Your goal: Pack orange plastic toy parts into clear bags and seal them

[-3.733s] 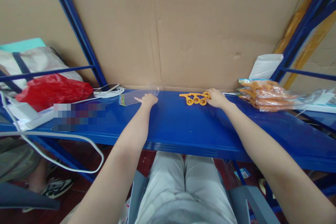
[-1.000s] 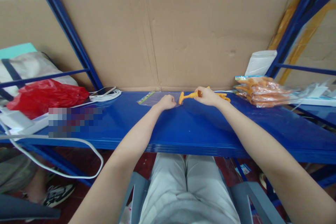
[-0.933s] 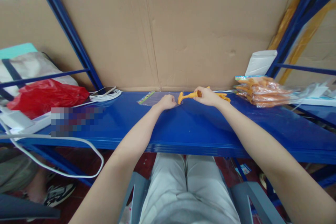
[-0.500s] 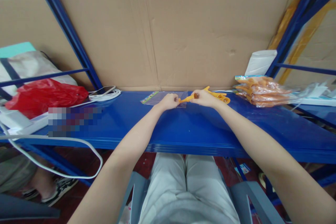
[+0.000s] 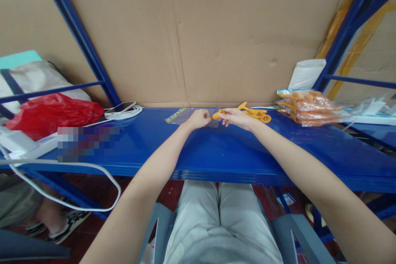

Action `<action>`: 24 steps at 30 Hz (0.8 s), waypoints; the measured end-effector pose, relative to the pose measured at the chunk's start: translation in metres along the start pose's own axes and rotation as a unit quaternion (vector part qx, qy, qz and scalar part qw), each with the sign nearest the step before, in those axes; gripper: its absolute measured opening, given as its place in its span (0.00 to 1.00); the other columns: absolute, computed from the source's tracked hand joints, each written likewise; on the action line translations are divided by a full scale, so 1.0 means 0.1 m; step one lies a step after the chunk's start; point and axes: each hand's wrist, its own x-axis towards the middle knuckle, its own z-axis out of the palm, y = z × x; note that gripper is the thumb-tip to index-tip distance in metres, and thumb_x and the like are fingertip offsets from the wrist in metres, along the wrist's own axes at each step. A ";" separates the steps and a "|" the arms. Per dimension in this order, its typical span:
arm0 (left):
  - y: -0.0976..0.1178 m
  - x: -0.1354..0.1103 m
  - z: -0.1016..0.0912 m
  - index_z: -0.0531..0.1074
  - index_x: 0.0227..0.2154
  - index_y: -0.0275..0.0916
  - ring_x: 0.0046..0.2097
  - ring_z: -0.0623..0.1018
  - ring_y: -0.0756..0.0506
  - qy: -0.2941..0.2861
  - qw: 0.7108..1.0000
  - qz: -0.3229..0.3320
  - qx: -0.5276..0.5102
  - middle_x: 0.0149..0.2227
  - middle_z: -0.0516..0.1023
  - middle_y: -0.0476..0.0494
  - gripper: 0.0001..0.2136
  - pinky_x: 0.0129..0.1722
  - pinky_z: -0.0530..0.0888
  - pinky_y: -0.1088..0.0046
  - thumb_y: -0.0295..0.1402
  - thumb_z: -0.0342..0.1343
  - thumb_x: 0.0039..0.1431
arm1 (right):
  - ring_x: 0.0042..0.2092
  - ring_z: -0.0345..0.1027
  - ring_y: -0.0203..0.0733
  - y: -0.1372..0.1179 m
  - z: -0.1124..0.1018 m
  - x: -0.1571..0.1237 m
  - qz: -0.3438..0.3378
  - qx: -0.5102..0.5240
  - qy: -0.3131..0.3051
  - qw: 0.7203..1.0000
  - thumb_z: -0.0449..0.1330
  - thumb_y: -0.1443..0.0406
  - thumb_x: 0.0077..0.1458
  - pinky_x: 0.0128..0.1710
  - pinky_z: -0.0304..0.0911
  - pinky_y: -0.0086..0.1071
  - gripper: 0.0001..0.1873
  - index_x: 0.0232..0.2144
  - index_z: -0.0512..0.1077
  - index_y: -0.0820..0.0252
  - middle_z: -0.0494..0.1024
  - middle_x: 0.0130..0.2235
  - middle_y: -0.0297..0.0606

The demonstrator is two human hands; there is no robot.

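Observation:
My left hand point(image 5: 198, 119) is closed on the right end of a clear plastic bag point(image 5: 185, 116) that lies on the blue shelf point(image 5: 216, 152). The bag has a colourful strip at its left end. My right hand point(image 5: 235, 118) pinches a small orange plastic piece point(image 5: 217, 114) and holds it against the bag's right end, next to my left fingers. Two more orange pieces point(image 5: 255, 113) lie on the shelf just behind and right of my right hand.
A pile of bagged orange pieces point(image 5: 306, 107) sits at the right, a white packet point(image 5: 306, 74) behind it. A phone with a white cable point(image 5: 123, 109), a red bag point(image 5: 52, 113) and a white charger point(image 5: 15, 142) are on the left. Cardboard point(image 5: 216, 37) backs the shelf. Another person's legs point(image 5: 46, 214) show lower left.
My left hand pulled the clear bag rightward along the shelf. My right hand lifted one orange piece off the group and brought it left to the bag's end; the others stayed behind.

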 end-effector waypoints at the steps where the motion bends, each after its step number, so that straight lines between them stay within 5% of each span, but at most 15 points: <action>1: 0.00 0.01 0.01 0.71 0.22 0.36 0.27 0.72 0.49 0.003 1.000 0.001 -0.005 0.24 0.75 0.47 0.05 0.30 0.66 0.74 0.26 0.52 0.50 | 0.27 0.66 0.29 -0.01 -0.02 -0.01 0.005 0.003 -0.007 1.000 0.59 0.69 0.56 0.25 0.63 0.23 0.02 0.32 0.71 0.61 0.76 0.31 0.36; 15: -0.07 0.06 0.00 0.73 0.29 0.35 0.35 0.76 0.46 -0.026 0.999 -0.014 -0.027 0.32 0.79 0.42 0.09 0.35 0.70 0.72 0.31 0.49 0.54 | 0.26 0.69 0.32 -0.01 -0.03 -0.05 0.025 -0.072 0.046 0.996 0.64 0.72 0.49 0.26 0.64 0.24 0.09 0.29 0.65 0.59 0.76 0.24 0.33; 19: -0.24 0.10 -0.04 0.74 0.41 0.34 0.51 0.74 0.36 0.010 0.989 -0.144 0.035 0.48 0.77 0.32 0.17 0.48 0.70 0.60 0.39 0.45 0.60 | 0.28 0.69 0.33 0.03 -0.08 -0.01 0.017 -0.096 0.038 0.994 0.64 0.71 0.48 0.27 0.65 0.25 0.06 0.28 0.69 0.60 0.77 0.26 0.35; 24: -0.58 0.06 -0.07 0.61 0.60 0.39 0.64 0.57 0.24 -0.008 0.936 -0.330 0.122 0.64 0.60 0.31 0.29 0.57 0.54 0.36 0.48 0.40 0.60 | 0.28 0.68 0.34 0.02 -0.15 -0.01 0.001 -0.168 0.010 0.986 0.63 0.70 0.46 0.27 0.64 0.27 0.02 0.26 0.74 0.61 0.77 0.26 0.35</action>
